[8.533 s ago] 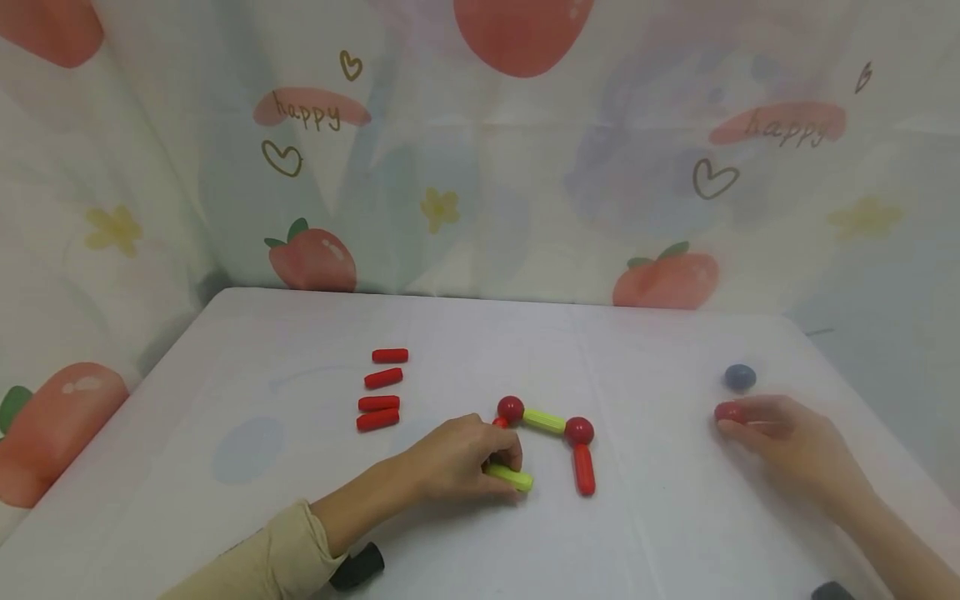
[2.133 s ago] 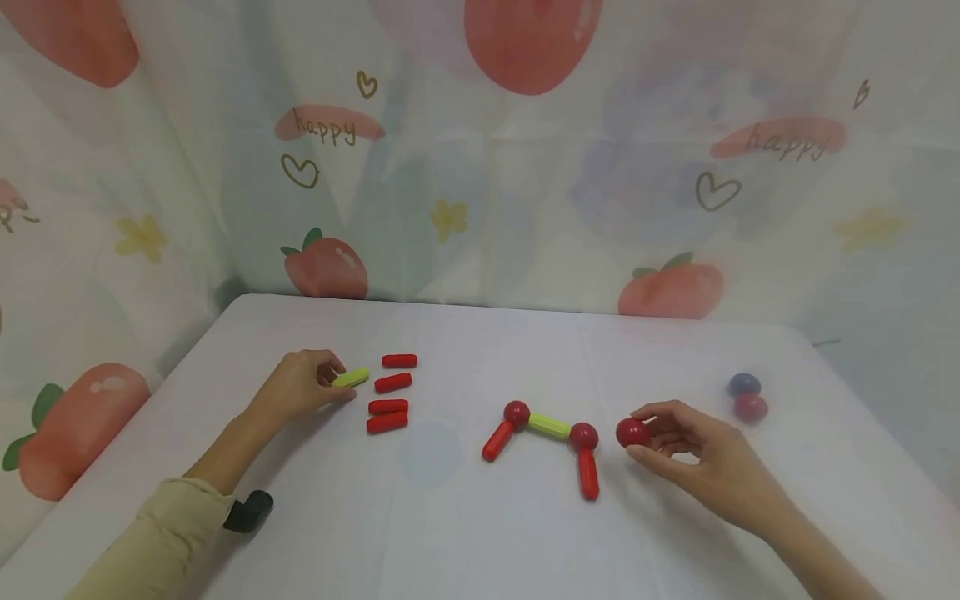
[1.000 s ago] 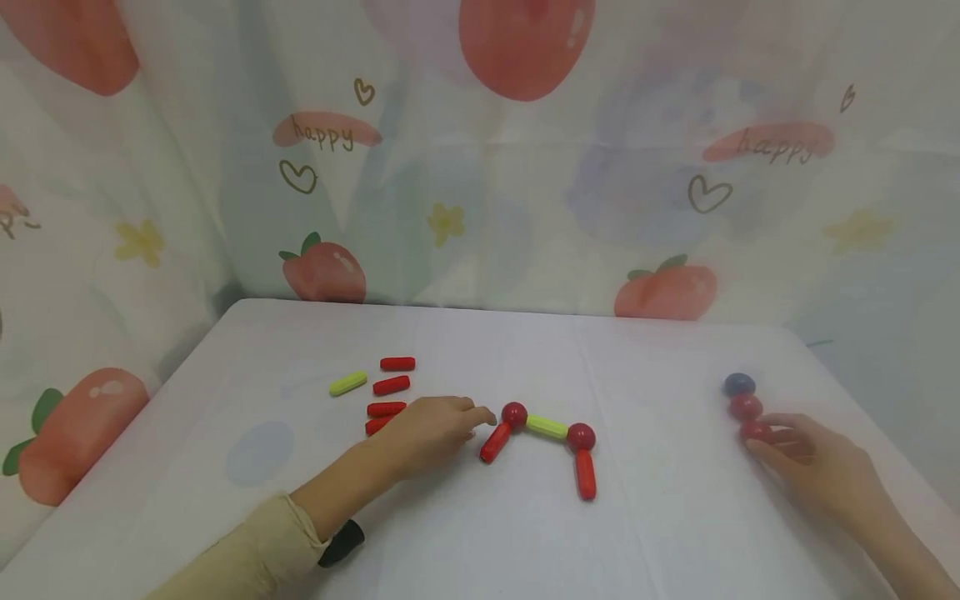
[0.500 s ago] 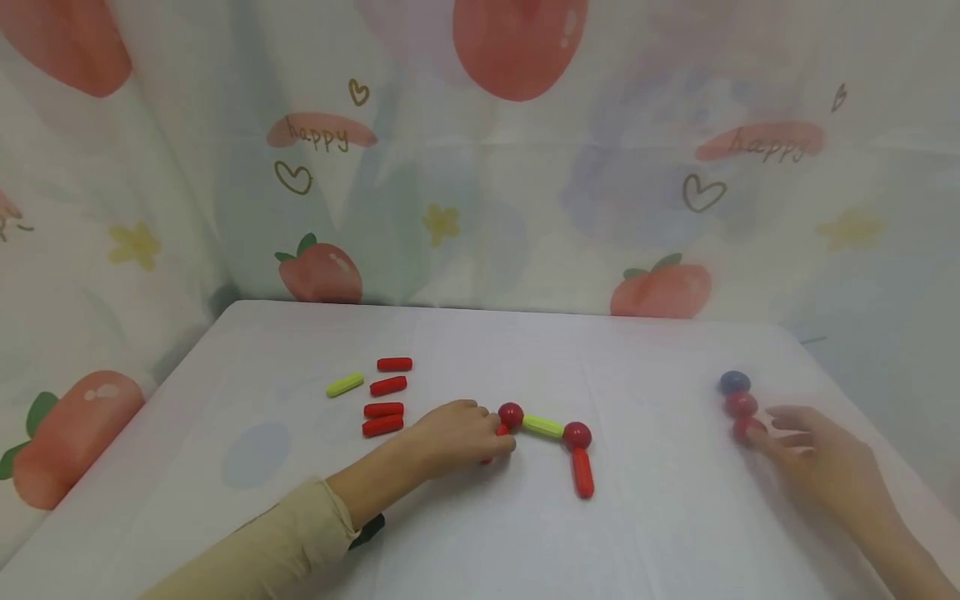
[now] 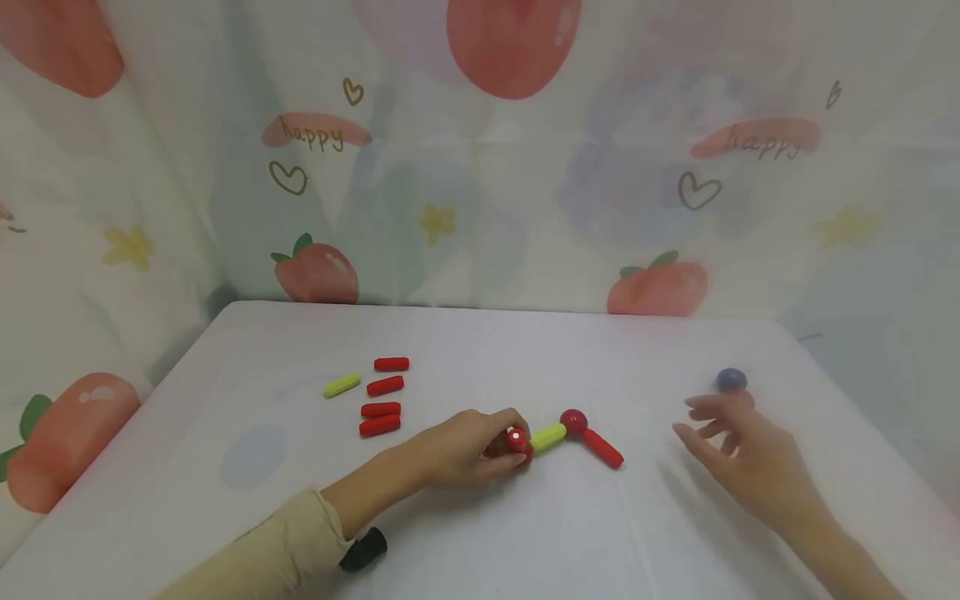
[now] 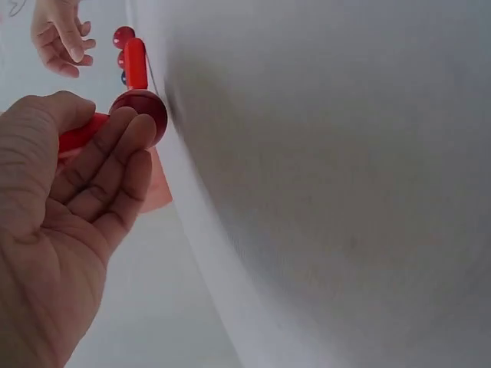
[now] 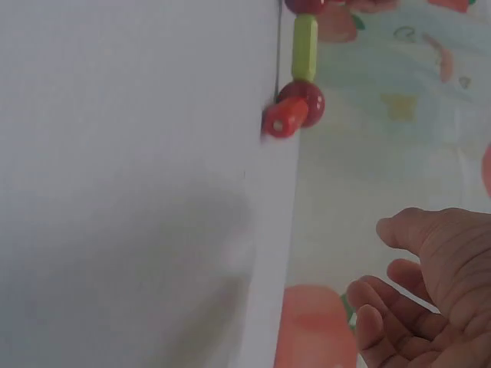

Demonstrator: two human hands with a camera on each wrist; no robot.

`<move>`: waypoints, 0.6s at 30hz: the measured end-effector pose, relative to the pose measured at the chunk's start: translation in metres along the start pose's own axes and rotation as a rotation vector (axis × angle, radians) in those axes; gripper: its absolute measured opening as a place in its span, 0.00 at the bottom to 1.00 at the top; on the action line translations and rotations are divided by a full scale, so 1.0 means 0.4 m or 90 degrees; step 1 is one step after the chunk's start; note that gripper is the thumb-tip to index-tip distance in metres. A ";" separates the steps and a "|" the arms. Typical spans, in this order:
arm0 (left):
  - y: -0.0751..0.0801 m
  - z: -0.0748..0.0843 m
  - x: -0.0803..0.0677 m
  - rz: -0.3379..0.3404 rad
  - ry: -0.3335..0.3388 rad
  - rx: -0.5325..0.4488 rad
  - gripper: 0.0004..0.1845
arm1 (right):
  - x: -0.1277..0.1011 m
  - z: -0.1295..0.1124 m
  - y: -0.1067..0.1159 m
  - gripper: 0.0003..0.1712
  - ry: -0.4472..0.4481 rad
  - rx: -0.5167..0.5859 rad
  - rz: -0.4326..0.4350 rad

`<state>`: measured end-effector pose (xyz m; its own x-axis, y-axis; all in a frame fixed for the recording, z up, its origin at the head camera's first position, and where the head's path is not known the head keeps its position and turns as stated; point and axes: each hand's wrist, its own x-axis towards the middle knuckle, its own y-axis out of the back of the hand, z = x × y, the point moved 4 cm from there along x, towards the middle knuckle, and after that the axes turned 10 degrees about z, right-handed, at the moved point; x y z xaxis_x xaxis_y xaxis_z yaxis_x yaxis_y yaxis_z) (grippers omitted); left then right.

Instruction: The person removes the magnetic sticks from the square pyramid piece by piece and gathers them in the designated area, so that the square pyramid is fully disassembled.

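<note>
Assembly (image 5: 556,432) is located near the middle of the counter (image 5: 480,550). It forms a chain: held red rod (image 6: 80,136), first red ball (image 6: 153,111), yellow-green rod (image 5: 548,437), second red ball (image 5: 573,422) and outer red rod (image 5: 602,448).

Left hand (image 5: 468,450) supports the near end. Thumb and fingers are curled around the held red rod; in the left wrist view, the fingertips overlap the first red ball. The held red rod's end face points toward the head camera. The outer red rod extends from the second red ball toward the near right.

Right hand (image 5: 750,458) is positioned to the right, apart from the assembly, with fingers loosely bent and parted. Directly behind it are a blue ball (image 5: 731,380) and a loose red ball (image 5: 744,397), the latter partly covered by the hand.

Four loose red rods (image 5: 386,385) are arranged in a column on the left side of the counter. A spare yellow-green rod (image 5: 342,384) lies beside them, slightly angled.
</note>
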<state>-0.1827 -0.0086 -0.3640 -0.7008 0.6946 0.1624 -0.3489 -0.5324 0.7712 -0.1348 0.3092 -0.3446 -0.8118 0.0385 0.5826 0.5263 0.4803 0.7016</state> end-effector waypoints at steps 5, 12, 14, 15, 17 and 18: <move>-0.015 -0.017 -0.006 0.030 0.082 -0.195 0.11 | -0.013 -0.092 -0.042 0.21 0.052 0.072 -0.010; -0.041 -0.028 -0.013 0.018 0.139 -0.315 0.10 | -0.041 -0.200 -0.117 0.18 0.067 0.138 -0.127; -0.038 -0.028 -0.012 0.029 0.118 -0.275 0.11 | -0.047 -0.221 -0.137 0.17 0.086 0.171 -0.162; -0.037 -0.028 -0.012 0.035 0.107 -0.252 0.12 | -0.050 -0.230 -0.148 0.16 0.092 0.183 -0.181; -0.034 -0.028 -0.012 0.043 0.084 -0.213 0.12 | -0.054 -0.245 -0.167 0.16 0.108 0.212 -0.212; -0.033 -0.028 -0.013 0.045 0.073 -0.200 0.12 | -0.055 -0.251 -0.175 0.16 0.113 0.227 -0.228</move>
<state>-0.1817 -0.0105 -0.3820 -0.7892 0.6014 0.1242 -0.4595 -0.7125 0.5302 -0.1282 0.1869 -0.3653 -0.8535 -0.3156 0.4146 0.0810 0.7056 0.7039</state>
